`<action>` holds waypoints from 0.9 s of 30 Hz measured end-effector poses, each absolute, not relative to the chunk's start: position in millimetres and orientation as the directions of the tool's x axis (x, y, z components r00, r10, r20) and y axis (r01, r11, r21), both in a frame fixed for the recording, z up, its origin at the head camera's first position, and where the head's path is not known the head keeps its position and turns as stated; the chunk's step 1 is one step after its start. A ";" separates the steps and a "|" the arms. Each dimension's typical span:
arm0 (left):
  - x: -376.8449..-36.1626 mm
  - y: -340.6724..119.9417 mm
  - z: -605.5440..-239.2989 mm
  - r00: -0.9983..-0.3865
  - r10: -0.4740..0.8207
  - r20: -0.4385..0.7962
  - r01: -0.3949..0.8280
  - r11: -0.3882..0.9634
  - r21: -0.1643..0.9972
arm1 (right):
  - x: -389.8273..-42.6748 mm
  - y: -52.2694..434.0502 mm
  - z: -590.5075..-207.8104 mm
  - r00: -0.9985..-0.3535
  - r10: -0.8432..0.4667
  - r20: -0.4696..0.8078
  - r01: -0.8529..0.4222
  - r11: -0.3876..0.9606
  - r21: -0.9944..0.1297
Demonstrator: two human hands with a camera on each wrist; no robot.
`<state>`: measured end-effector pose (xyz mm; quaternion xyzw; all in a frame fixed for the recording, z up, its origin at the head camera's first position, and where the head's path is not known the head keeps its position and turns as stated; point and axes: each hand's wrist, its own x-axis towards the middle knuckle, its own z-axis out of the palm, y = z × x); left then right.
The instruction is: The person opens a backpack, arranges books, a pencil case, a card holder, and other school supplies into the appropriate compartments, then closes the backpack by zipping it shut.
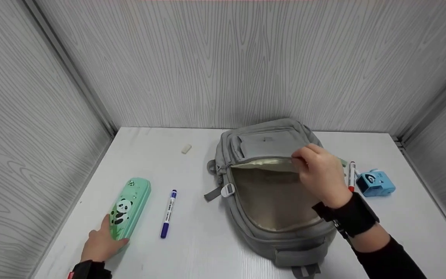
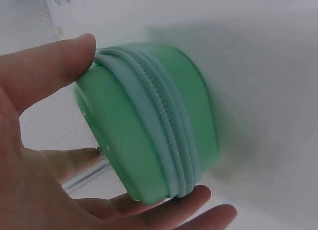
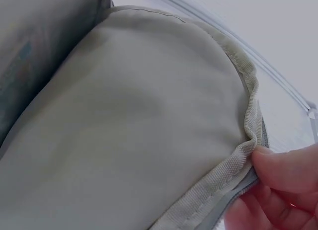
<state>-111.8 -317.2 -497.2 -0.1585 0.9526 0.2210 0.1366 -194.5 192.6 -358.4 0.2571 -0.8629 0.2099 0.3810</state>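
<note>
At the front left of the table lies a green zippered pencil case (image 1: 131, 207) with a panda print. My left hand (image 1: 101, 245) grips its near end, thumb on one side and fingers on the other; the zipper (image 2: 166, 111) runs around the end in the left wrist view. A grey backpack (image 1: 259, 242) lies on its back with its main compartment gaping. With thumb and fingers, my right hand (image 1: 321, 176) pinches the edge of the front flap (image 1: 265, 147) and holds it up. Its pale lining (image 3: 134, 101) fills much of the right wrist view.
Between pencil case and backpack lies a blue-capped marker (image 1: 168, 214). Farther back is a small whitish eraser (image 1: 186, 148). Right of the backpack are a red-capped marker (image 1: 351, 176) and a blue panda-printed box (image 1: 376, 183). Wood-grain panels (image 1: 223, 66) enclose the back and sides.
</note>
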 end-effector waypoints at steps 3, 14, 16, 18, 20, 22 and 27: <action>-108.5 -316.8 -497.7 -0.890 -0.282 -0.359 -0.417 0.822 0.387 | -195.9 192.4 -357.1 -0.571 -0.281 0.772 -0.608 0.776 -0.167; -101.0 -324.0 -497.8 -0.873 -0.370 -0.319 -0.485 0.735 0.474 | -194.1 194.8 -365.2 -0.584 -0.278 0.763 -0.612 0.768 -0.188; -98.6 -317.2 -491.6 -0.885 -0.367 -0.286 -0.465 0.722 0.511 | -193.1 194.9 -365.6 -0.587 -0.274 0.762 -0.611 0.767 -0.195; -95.5 -303.0 -480.7 -0.899 -0.341 -0.276 -0.438 0.715 0.545 | -192.0 194.8 -366.0 -0.587 -0.269 0.763 -0.610 0.767 -0.199; -92.6 -281.2 -467.2 -0.911 -0.296 -0.286 -0.410 0.712 0.569 | -191.2 194.6 -366.5 -0.580 -0.263 0.771 -0.609 0.768 -0.196; -90.4 -254.3 -453.8 -0.918 -0.242 -0.314 -0.388 0.711 0.587 | -190.8 194.1 -366.9 -0.562 -0.261 0.785 -0.610 0.771 -0.181; -90.5 -182.4 -435.7 -0.929 -0.127 -0.348 -0.336 0.684 0.648 | -190.9 190.7 -367.2 -0.503 -0.253 0.826 -0.627 0.765 -0.148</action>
